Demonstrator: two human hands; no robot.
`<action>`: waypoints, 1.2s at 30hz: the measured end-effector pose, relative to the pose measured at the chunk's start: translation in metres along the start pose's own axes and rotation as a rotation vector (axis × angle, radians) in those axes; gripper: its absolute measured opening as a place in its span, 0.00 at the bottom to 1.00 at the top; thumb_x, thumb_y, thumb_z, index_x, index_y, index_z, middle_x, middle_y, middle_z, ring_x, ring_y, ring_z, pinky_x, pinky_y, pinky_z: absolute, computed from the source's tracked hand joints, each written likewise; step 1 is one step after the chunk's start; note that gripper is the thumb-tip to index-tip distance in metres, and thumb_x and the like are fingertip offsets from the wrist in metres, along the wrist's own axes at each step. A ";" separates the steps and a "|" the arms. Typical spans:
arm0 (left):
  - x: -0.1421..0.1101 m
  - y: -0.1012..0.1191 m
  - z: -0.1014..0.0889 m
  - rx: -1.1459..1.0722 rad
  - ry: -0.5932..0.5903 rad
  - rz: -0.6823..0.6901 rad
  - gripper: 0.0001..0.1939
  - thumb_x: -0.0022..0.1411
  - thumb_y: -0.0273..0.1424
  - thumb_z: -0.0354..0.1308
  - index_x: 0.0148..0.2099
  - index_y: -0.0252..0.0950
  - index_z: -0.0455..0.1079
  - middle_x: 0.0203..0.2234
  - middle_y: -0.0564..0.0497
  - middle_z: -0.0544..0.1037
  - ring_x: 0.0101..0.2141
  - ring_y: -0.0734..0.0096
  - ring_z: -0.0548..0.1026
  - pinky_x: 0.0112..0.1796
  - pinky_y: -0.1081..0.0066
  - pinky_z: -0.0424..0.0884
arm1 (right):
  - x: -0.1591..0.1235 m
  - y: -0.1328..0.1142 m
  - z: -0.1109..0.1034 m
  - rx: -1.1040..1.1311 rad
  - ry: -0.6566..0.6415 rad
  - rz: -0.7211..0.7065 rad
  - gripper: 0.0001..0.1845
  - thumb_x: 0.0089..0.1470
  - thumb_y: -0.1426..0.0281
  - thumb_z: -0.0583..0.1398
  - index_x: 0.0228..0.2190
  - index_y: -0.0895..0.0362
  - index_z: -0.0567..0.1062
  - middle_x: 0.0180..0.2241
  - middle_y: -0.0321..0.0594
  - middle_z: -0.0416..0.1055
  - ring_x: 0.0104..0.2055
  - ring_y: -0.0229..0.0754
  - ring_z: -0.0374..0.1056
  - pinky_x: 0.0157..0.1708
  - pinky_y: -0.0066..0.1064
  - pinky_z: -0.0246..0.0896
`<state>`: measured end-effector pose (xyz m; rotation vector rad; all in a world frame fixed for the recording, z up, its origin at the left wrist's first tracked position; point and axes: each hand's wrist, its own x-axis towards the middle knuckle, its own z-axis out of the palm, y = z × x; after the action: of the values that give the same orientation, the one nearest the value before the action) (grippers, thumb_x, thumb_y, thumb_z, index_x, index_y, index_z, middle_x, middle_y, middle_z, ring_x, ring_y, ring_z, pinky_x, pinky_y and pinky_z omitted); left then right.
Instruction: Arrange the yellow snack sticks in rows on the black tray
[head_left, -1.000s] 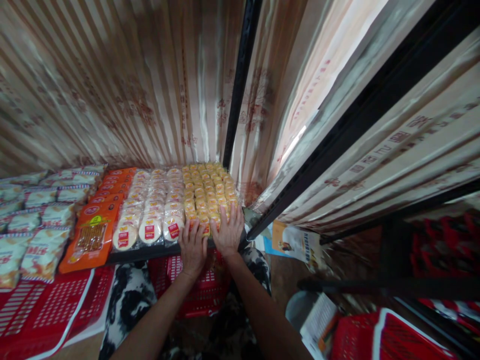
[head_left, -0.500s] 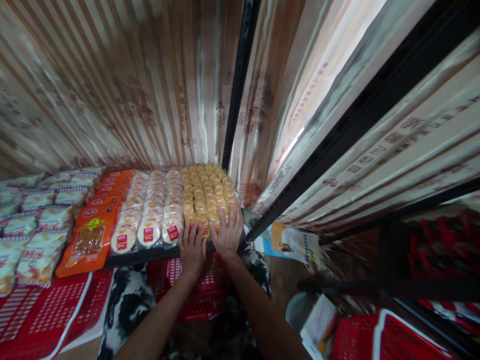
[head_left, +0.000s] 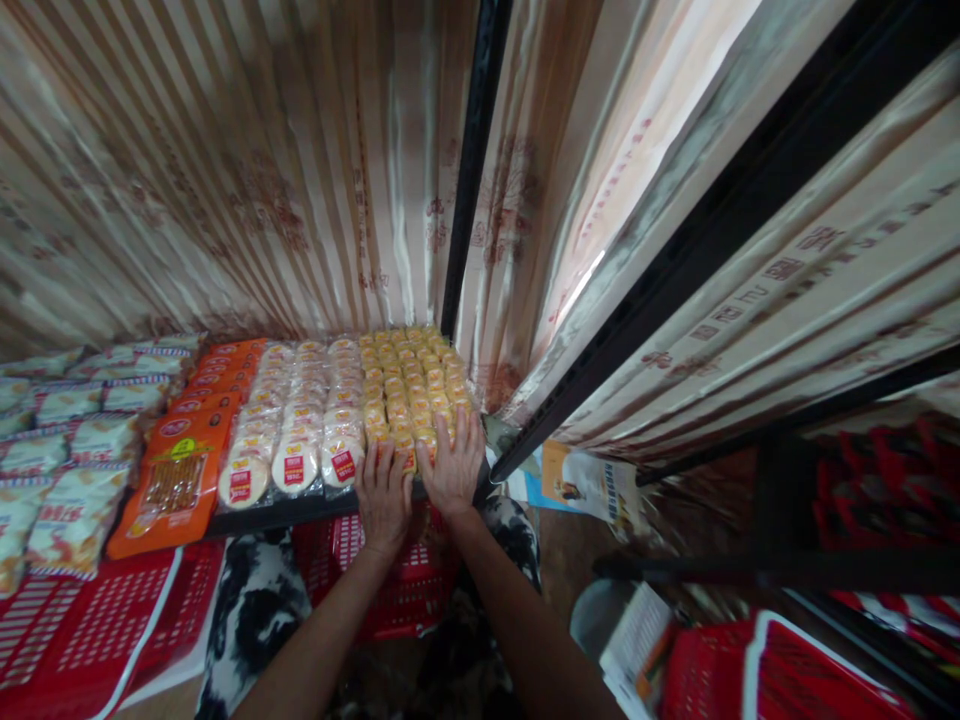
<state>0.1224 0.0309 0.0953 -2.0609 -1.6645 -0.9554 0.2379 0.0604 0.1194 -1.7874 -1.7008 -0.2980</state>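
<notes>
Small yellow-wrapped snack packs (head_left: 405, 385) stand in tight rows at the right end of a black shelf (head_left: 262, 517). My left hand (head_left: 384, 500) lies against the front of these rows, its fingers stretched over the nearest packs. Beside it, my right hand (head_left: 452, 465) rests on the front right packs with fingers spread. Neither hand is wrapped round a pack; the palms hide part of the front row. Left of the yellow packs are columns of round white crackers in clear wrap (head_left: 295, 465), with red labels on the front ones.
Orange snack bags (head_left: 169, 475) and white-and-blue bags (head_left: 79, 515) fill the shelf's left side. Red baskets sit below it, one at the left (head_left: 97, 620) and another at lower right (head_left: 712, 665). A black upright post (head_left: 570, 400) rises right of my hands, before a printed curtain (head_left: 300, 200).
My hands stay on the yellow packs in nearly the same place. The view has shifted very slightly; nothing on the shelf has visibly moved.
</notes>
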 end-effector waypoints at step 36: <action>-0.005 -0.005 0.000 -0.033 -0.011 0.048 0.24 0.59 0.30 0.53 0.58 0.37 0.60 0.56 0.38 0.62 0.61 0.55 0.50 0.56 0.52 0.54 | -0.002 0.003 0.004 -0.014 0.028 -0.026 0.30 0.55 0.60 0.53 0.56 0.60 0.59 0.63 0.52 0.43 0.64 0.55 0.34 0.56 0.53 0.39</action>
<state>0.1175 0.0289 0.0912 -2.1214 -1.6071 -0.9640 0.2396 0.0614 0.1139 -1.7639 -1.7079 -0.3450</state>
